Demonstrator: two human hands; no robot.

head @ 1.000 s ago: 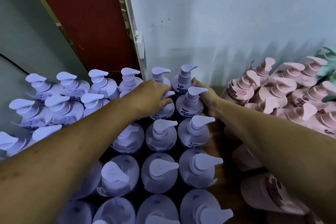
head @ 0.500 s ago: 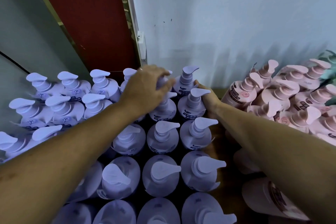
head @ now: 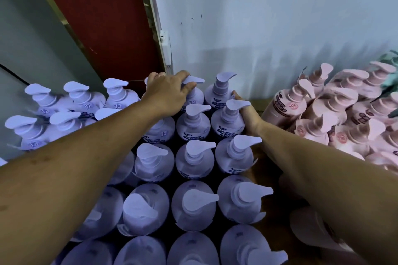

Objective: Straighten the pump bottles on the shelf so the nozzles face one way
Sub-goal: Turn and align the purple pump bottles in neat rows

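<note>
Several rows of lavender pump bottles (head: 195,161) fill the shelf, most nozzles pointing right. My left hand (head: 167,93) reaches to the back row and grips the pump head of a lavender bottle (head: 193,94) there, thumb under its nozzle. My right hand (head: 247,115) holds the right side of the second-row lavender bottle (head: 228,125) at the block's right edge; most of its fingers are hidden behind the bottle. The back-right lavender bottle (head: 219,90) has its nozzle angled up and to the right.
A group of pink pump bottles (head: 318,109) stands at the right, nozzles pointing various ways. A pale wall (head: 269,28) rises right behind the back row. A red panel (head: 103,17) and a grey panel are at the back left. Brown shelf surface (head: 265,170) shows between the groups.
My left hand moved from a second-row pump to the back-row bottle and now holds its pump head. My right hand stayed at the second-row bottle's side.
</note>
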